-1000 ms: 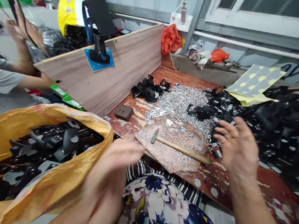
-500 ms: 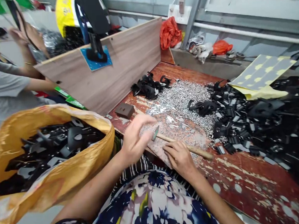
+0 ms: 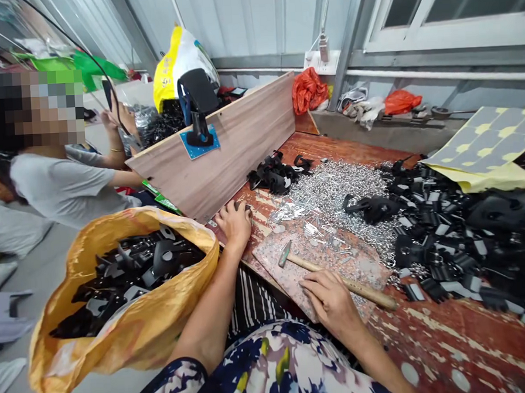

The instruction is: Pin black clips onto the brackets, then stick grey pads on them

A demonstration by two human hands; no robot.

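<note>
My left hand (image 3: 235, 221) lies at the table's left edge, by the foot of the wooden board, with its fingers curled over a small dark block (image 3: 242, 205). My right hand (image 3: 332, 298) sits on the near edge of a speckled stone slab (image 3: 363, 261), fingers bent and pressed together on it, thumb at the rim. A hammer (image 3: 337, 277) with a wooden handle lies across the slab, just beyond my right fingers and not held. Loose silver pins (image 3: 332, 184) are spread behind the slab.
A yellow sack (image 3: 133, 338) full of black parts stands at my left. Black plastic parts (image 3: 458, 233) are heaped on the red table (image 3: 450, 339) at the right, with another small heap (image 3: 274, 172) by the wooden board (image 3: 242, 139). A person in grey works behind the board.
My left hand has moved left from above the slab onto the dark block. My right hand came down from the air onto the slab's near edge. The view has tilted up.
</note>
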